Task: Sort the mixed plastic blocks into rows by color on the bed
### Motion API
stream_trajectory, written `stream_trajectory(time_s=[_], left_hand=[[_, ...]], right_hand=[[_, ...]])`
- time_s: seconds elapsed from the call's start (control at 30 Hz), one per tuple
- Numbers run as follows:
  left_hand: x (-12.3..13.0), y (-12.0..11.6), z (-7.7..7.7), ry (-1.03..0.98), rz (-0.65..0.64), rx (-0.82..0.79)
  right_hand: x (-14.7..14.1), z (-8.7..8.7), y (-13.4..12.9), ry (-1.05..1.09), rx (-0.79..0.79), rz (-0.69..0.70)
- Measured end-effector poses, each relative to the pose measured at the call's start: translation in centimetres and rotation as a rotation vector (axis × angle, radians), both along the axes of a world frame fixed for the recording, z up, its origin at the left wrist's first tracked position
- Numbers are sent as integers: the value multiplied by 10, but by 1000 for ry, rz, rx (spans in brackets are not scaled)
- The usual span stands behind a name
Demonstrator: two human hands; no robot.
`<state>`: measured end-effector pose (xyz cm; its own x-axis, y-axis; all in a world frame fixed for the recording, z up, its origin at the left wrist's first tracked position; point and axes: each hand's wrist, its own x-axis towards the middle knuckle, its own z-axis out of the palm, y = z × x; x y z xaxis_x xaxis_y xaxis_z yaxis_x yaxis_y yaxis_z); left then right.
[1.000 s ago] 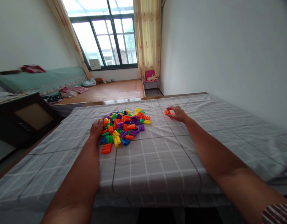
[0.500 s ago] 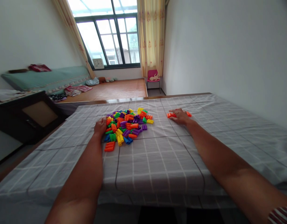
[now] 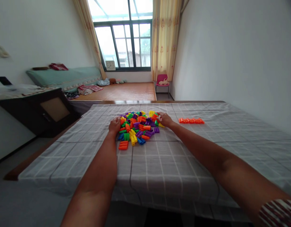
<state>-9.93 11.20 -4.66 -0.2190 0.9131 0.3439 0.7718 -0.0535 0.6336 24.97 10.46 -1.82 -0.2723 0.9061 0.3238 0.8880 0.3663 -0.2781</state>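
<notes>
Your right hand (image 3: 165,119) is moving off the row of orange plastic pieces (image 3: 191,121), now lying uncovered, to the right edge of the multicoloured heap of plastic tubes (image 3: 141,126) on the grey-clothed bench (image 3: 157,164), shifting work there; your left hand (image 3: 115,125) is flanking it. Whether either hand's fingers are gripping, one cannot tell.

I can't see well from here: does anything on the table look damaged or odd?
Nothing stands out: the mixed-colour pile is jumbled, and the orange row to its right looks fairly straight.

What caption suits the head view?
Left hand and right hand flank multicoloured plastic tubes piled on grey checked cloth, an orange plastic row apart.
</notes>
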Motion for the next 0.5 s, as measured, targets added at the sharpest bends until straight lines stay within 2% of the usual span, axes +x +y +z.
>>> stream_trajectory(time_s=[0.1, 0.2, 0.3, 0.4, 0.5], left_hand=[[1, -2, 1, 17, -6, -1], [3, -3, 2, 9, -10, -2], [3, -4, 3, -4, -7, -1], [4, -4, 4, -20, -5, 3], [5, -4, 4, -46, 2, 6]], right_hand=[[-17, 7, 13, -19, -1, -23], [-13, 14, 13, -19, 1, -22], [15, 17, 1, 45, 32, -1], [55, 11, -19, 58, 83, 66], [90, 4, -37, -11, 24, 125]])
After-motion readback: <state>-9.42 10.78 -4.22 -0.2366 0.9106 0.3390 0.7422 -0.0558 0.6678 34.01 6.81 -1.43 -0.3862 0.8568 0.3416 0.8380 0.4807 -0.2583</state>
